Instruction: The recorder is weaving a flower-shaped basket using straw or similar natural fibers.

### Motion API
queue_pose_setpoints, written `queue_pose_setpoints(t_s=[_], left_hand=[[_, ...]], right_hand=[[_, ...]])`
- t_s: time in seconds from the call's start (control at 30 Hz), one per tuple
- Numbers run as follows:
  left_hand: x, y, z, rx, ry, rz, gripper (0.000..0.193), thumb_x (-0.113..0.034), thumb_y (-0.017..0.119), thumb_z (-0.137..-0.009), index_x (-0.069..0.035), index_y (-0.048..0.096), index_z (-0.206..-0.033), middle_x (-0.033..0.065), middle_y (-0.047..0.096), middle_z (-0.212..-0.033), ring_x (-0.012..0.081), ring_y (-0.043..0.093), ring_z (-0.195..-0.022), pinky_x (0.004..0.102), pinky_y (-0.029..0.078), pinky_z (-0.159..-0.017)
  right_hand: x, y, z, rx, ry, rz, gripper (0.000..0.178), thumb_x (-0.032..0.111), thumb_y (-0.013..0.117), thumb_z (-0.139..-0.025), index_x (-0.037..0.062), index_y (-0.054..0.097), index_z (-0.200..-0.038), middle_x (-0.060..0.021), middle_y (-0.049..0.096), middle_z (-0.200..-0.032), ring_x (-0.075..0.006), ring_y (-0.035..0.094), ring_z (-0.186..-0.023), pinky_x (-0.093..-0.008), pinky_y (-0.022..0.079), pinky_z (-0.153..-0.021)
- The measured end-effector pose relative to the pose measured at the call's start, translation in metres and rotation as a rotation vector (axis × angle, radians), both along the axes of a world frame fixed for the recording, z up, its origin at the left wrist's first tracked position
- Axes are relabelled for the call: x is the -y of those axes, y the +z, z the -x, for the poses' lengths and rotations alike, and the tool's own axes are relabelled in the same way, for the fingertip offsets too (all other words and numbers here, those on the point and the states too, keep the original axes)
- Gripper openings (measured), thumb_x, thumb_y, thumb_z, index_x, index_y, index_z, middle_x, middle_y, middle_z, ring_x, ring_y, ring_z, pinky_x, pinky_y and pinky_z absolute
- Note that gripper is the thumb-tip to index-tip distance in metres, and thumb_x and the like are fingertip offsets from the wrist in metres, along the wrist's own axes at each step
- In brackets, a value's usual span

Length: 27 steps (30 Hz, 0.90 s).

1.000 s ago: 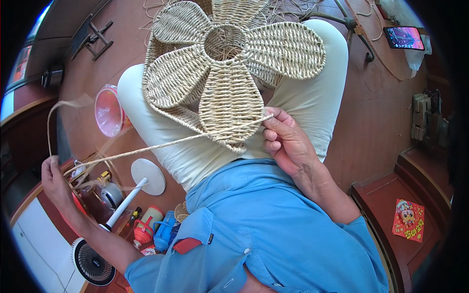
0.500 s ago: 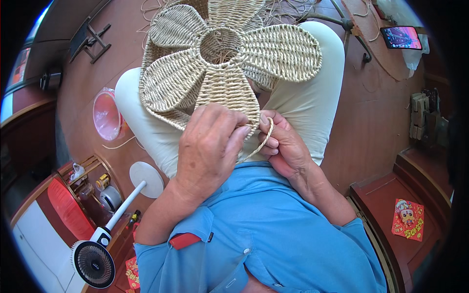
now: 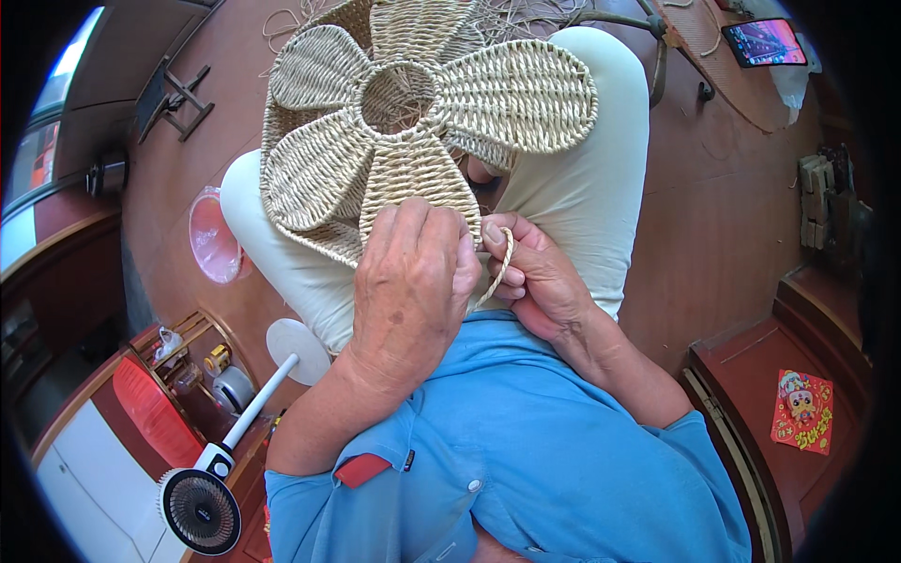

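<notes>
A woven straw basket (image 3: 516,94) shaped like a flower, with broad petals round a circular opening, rests across my lap. My left hand (image 3: 410,272) is closed over the end of the petal nearest me, its fingertips hidden behind the hand. On the right side of that same petal's tip, my right hand (image 3: 535,267) pinches at the edge with thumb and forefinger. A twisted straw cord (image 3: 507,260) loops up from between my hands and over the right fingers, its lower part running down toward my shirt.
Loose straw strands (image 3: 526,17) lie on the floor beyond the basket. A pink plastic bin (image 3: 216,235) stands left of my knee. Lower left is a white standing fan (image 3: 200,511) beside a wooden tray (image 3: 225,328). A phone (image 3: 765,43) lies at the upper right.
The view has shifted slightly, so the basket sits a little further left and up. My left hand has turned a little, its fingers now more tucked at the petal; the right keeps its pinch.
</notes>
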<state>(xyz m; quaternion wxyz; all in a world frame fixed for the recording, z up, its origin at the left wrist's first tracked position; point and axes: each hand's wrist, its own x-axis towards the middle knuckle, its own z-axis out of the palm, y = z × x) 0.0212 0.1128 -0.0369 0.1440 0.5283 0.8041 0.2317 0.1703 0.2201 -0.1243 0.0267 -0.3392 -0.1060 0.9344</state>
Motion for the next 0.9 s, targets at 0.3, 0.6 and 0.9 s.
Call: queue_pose_setpoints(t_s=[0.3, 0.6, 0.9], left_hand=[[0.003, -0.015, 0.012, -0.028, -0.104, -0.057, 0.018, -0.003, 0.075, -0.09, -0.004, 0.061, -0.101, 0.0146, 0.055, -0.097, 0.0355, 0.059, -0.094, 0.0485, 0.051, -0.083], [0.005, -0.022, 0.018, 0.003, -0.124, -0.132, 0.019, -0.002, 0.076, -0.085, -0.006, 0.063, -0.098, 0.0107, 0.056, -0.093, 0.032, 0.059, -0.088, 0.0465, 0.052, -0.077], [0.009, -0.027, 0.017, 0.001, -0.119, -0.158, 0.018, -0.006, 0.077, -0.087, -0.007, 0.064, -0.1, 0.0104, 0.058, -0.093, 0.0325, 0.059, -0.086, 0.0462, 0.051, -0.076]], right_hand=[[0.0, -0.003, -0.001, -0.052, -0.012, 0.003, 0.028, 0.018, 0.079, -0.108, 0.0083, 0.067, -0.132, 0.0039, 0.069, -0.103, -0.0014, 0.06, -0.074, -0.0182, 0.048, -0.056], [0.005, 0.002, 0.0, -0.024, -0.051, 0.139, 0.022, 0.017, 0.078, -0.109, 0.0095, 0.066, -0.125, 0.0022, 0.07, -0.102, -0.0026, 0.061, -0.075, -0.0175, 0.048, -0.056], [0.019, 0.004, 0.001, 0.023, -0.115, 0.229, 0.013, 0.018, 0.074, -0.112, 0.0102, 0.069, -0.12, 0.0028, 0.071, -0.098, -0.0024, 0.063, -0.076, -0.0171, 0.049, -0.056]])
